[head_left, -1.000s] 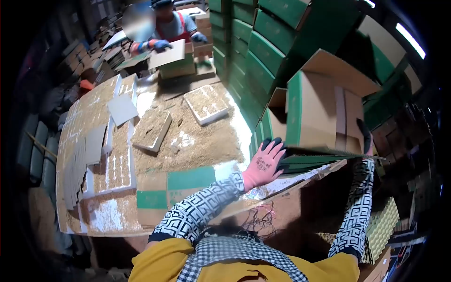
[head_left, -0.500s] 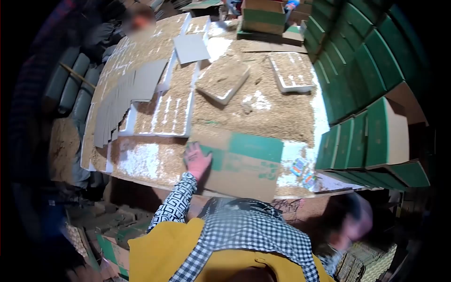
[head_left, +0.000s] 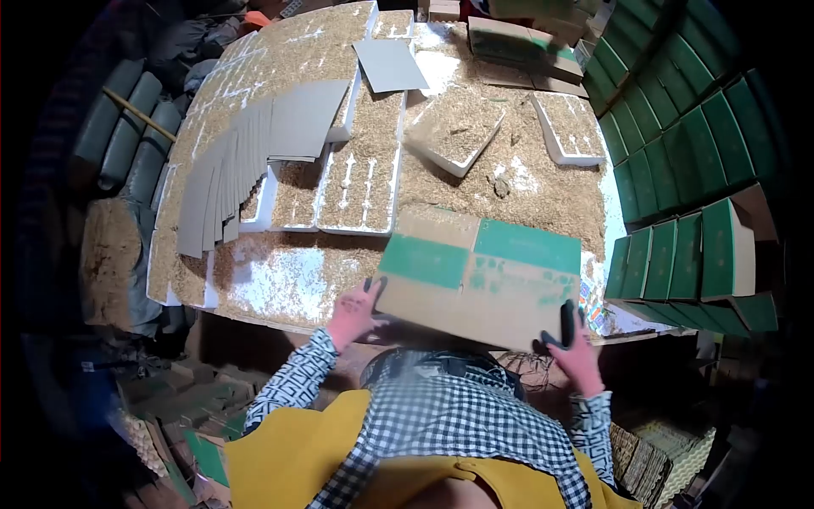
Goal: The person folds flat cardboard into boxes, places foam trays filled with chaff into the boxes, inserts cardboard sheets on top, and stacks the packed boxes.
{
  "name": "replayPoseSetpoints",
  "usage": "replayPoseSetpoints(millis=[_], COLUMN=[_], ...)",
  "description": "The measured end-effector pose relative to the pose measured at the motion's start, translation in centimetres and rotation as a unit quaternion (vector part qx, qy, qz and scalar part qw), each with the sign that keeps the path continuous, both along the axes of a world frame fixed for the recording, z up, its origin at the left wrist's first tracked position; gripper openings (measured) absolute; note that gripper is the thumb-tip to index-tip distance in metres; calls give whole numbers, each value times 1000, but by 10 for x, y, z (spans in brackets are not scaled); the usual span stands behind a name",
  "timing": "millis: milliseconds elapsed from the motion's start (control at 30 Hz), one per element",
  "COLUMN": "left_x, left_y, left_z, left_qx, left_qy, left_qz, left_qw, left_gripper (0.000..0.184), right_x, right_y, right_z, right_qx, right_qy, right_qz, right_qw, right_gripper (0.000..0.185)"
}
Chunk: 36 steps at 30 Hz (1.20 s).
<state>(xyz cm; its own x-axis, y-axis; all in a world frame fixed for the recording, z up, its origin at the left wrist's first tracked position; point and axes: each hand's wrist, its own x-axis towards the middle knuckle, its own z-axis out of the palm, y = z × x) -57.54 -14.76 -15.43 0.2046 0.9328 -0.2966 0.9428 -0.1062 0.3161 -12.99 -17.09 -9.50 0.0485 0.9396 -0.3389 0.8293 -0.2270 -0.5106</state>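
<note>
A flattened cardboard box (head_left: 479, 280), brown with green printed panels, lies at the front of the table, its near edge sticking out toward me. My left hand (head_left: 354, 316), in a pink glove with dark fingertips, grips its left edge. At the near right corner my right hand (head_left: 577, 352), gloved the same way, has thumb and fingers around the cardboard. Some fingertips are hidden by the sheet. Small colourful packets (head_left: 591, 307) lie just past the box's right edge.
Loose grain-like husk covers much of the table. White foam trays (head_left: 356, 191) filled with it stand at left, with fanned grey sheets (head_left: 297, 119) on top. Another tilted tray (head_left: 458, 140) lies mid-table. Green boxes (head_left: 691, 161) are stacked along the right.
My right hand has come up from below the table to the box's right corner. My left hand has shifted from the box's top to its left edge. The box has turned slightly.
</note>
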Motion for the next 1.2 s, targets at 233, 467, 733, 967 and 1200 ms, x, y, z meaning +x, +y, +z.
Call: replayPoseSetpoints(millis=[233,467,733,967,1200], left_x=[-15,-2,174,107,80], left_y=[53,70,0,-49,-99], left_z=[54,180,106,120,105], left_qx=[22,-78,-54,15,-138], left_qy=[-124,-184,-26,-184,-477], left_qz=[84,201,-286,127,90], left_qw=[989,959,956,975,863], left_gripper=[54,51,58,87,92], right_x=[-26,-26,-80,-36,-36], right_y=[65,53,122,105,82], right_z=[34,113,-6,31,26], right_qx=[395,349,411,259,275], right_qy=[246,488,-123,165,32], right_qz=[-48,44,190,410,471], right_qw=[884,799,883,859,838], right_gripper=[29,36,101,78,72])
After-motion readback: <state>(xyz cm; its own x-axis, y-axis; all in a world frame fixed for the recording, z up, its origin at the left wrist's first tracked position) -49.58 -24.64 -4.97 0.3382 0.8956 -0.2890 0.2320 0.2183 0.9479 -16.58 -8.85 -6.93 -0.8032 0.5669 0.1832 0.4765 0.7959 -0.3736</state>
